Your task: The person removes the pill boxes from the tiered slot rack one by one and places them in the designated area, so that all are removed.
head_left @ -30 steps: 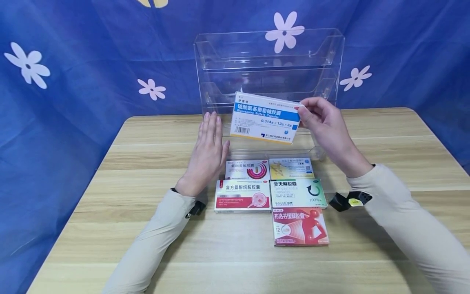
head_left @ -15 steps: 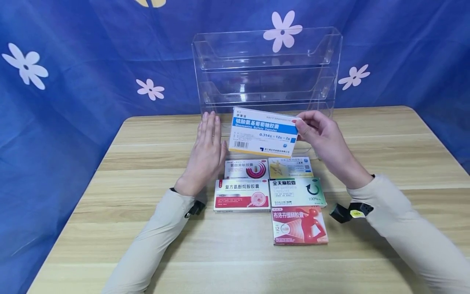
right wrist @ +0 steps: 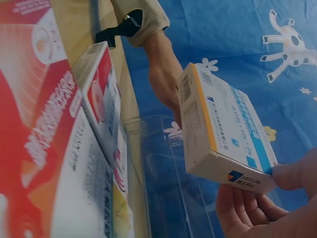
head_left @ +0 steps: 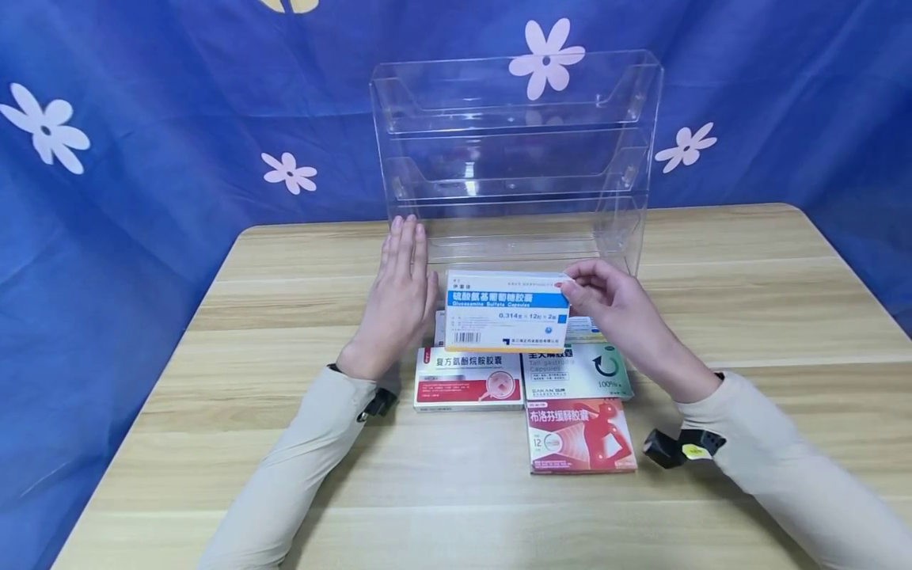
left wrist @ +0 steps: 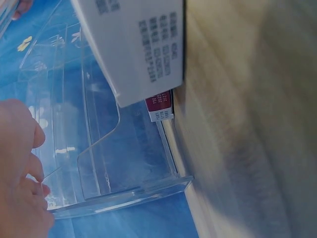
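Observation:
My right hand (head_left: 620,317) pinches a white and blue medicine box (head_left: 506,311) by its right end, thumb in front. The box is held upright, its printed front facing me, and overlaps the back row of boxes in the head view. In the right wrist view, thumb and fingers grip the end of the same medicine box (right wrist: 225,129). My left hand (head_left: 399,297) lies with straight fingers along the left side of a clear plastic tiered rack (head_left: 520,166). The left wrist view shows the left hand (left wrist: 20,168) beside the rack (left wrist: 133,153).
In front of the rack lie a red and white box (head_left: 469,380), a green and white box (head_left: 577,372) and a red box (head_left: 580,435). Behind them, a yellow and white box (head_left: 587,329) is mostly covered. A blue flowered cloth (head_left: 178,119) hangs behind the wooden table (head_left: 249,348).
My right hand has lowered the medicine box from in front of the rack toward me, over the back row, and levelled its tilt. The left hand stays at the rack's side.

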Demonstrator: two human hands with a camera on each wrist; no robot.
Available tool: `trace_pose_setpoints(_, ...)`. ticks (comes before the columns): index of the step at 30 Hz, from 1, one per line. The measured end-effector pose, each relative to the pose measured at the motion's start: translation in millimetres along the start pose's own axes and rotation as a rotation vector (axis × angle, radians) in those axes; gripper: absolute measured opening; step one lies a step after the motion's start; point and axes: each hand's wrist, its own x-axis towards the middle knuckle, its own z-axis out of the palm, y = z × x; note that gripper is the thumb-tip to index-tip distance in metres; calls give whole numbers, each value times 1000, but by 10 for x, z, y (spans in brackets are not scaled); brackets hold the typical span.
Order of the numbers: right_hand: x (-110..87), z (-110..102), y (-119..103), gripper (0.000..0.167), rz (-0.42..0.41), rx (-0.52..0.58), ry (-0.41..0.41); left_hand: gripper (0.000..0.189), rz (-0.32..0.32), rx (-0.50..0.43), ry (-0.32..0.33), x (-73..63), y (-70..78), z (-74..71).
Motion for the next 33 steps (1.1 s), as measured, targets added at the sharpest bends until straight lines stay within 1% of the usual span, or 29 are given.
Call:
trace_pose_setpoints(2, -27, 17, 20, 37, 18, -3, -11, 59, -1, -3, 1, -3, -2, -4)
trace_pose_setpoints(7, -97, 84, 98, 36, 34, -16, -46, 59, 6, 7, 13, -8, -13, 4)
trace_pose_setpoints(13, -220, 183, 204, 34, 31, -7, -122, 59, 16, 10, 18, -7, -6, 6)
trace_pose_setpoints(18, -289, 256, 237, 31, 86, -16, -183, 59, 17, 6, 28, -1, -2, 2)
trace_pose_setpoints(20, -315, 286, 244, 33, 109, -16, -213, 59, 18, 6, 36, -1, -1, 3)
trace_pose_setpoints(24, -382, 355, 271, 34, 101, -20, -256, 59, 19, -2, 45, 1, -2, 7)
trace_pose_setpoints(28, -447, 440, 300, 30, 74, -29, -289, 59, 18, -11, 51, 0, -4, 13)
trace_pose_setpoints(33, -523, 528, 316, 28, 88, -44, -300, 60, 22, -13, 57, 1, -5, 19)
